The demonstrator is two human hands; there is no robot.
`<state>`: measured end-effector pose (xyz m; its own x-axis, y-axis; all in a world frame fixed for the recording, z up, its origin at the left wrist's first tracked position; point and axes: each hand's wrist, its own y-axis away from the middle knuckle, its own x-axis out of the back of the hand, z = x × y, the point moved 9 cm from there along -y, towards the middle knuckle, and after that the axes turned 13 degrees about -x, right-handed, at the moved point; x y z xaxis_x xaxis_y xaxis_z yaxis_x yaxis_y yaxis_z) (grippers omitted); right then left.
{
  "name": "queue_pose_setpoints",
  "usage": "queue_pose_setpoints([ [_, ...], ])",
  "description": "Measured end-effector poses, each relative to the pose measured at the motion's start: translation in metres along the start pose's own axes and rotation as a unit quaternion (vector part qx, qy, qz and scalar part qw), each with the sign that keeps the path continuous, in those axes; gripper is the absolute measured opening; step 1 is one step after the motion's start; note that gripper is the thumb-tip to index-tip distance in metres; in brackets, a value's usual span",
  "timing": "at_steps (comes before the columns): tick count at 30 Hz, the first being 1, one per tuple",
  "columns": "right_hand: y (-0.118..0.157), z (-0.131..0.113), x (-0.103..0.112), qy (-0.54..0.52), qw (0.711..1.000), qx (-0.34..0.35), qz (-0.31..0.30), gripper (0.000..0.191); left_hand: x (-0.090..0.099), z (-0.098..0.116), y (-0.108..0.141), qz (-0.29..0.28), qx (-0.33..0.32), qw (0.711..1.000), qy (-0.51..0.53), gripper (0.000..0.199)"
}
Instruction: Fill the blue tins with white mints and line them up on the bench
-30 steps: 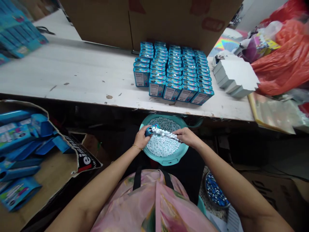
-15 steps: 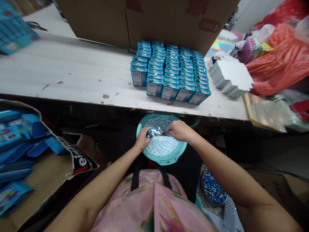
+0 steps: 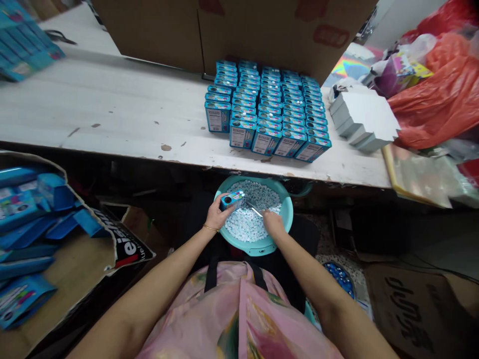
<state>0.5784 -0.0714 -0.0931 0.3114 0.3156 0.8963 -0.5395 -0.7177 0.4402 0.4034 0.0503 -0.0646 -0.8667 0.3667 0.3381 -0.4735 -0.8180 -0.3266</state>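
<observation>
A turquoise basin [image 3: 287, 209] on my lap holds a mass of small white pellets [image 3: 247, 227]. Over its left part, my left hand [image 3: 217, 213] grips a small blue box [image 3: 232, 198] whose top, with a dark round spot, faces up; a few white pellets rest at its right end. My right hand [image 3: 273, 223] is closed round the handle of a metal scoop [image 3: 255, 209], low over the pellets at the basin's right. The scoop's tip points up and left towards the box and is hard to make out.
Rows of blue boxes [image 3: 265, 141] stand on the white table [image 3: 127, 114] beyond the basin, before a large cardboard box [image 3: 247, 35]. White cartons [image 3: 364, 117] and red plastic bags [image 3: 437, 94] lie right. An open carton [image 3: 82, 259] holds blue boxes at left.
My right hand and the scoop have moved down, away from the blue box. The box in my left hand has turned, so its top now shows. The view has shifted slightly.
</observation>
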Motion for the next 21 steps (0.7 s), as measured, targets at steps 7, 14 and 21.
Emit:
queue_pose_setpoints([
  [7,-0.008,-0.035,-0.055,-0.126,0.984,0.084,-0.097,0.034,0.012,-0.01,0.002,0.061,0.027,0.997,0.047,0.049],
  [14,-0.013,0.001,-0.038,-0.245,0.951,0.099,-0.16,0.038,0.027,-0.003,-0.009,0.085,0.018,0.995,0.055,0.049],
  [21,0.013,0.007,0.053,-0.383,0.895,0.13,-0.191,0.035,0.012,0.01,-0.012,0.034,-0.011,0.999,0.012,0.045],
])
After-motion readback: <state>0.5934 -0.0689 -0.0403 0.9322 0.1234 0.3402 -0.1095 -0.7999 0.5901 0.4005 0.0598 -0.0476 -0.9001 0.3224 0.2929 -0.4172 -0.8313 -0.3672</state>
